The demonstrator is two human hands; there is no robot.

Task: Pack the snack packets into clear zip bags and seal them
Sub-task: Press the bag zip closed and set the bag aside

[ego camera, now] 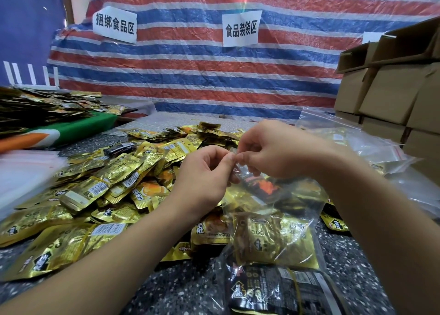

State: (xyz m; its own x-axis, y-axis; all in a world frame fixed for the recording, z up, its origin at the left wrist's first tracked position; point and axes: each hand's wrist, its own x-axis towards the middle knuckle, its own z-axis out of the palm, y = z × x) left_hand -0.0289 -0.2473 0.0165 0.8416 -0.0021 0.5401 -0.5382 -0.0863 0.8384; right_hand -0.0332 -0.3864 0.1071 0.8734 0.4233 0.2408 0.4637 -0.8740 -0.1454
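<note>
- Your left hand (206, 171) pinches the top edge of the clear zip bag (273, 221), thumb and fingers curled on the strip.
- Your right hand (269, 149) pinches the same top edge, just beside the left; the fingertips of both hands meet there.
- The zip bag hangs below both hands, above the speckled table (181, 288). Gold and dark packets show through its film.
- Loose gold snack packets (114, 183) lie heaped on the table, left of the bag and behind it.
- One black packet (281, 291) lies on the table under the bag's lower end.
- More clear bags (371, 148) lie right of the held bag; cardboard boxes (390, 93) stand stacked beyond those.
- A striped tarp (202, 71) with two paper signs (241, 28) hangs behind the heap.
</note>
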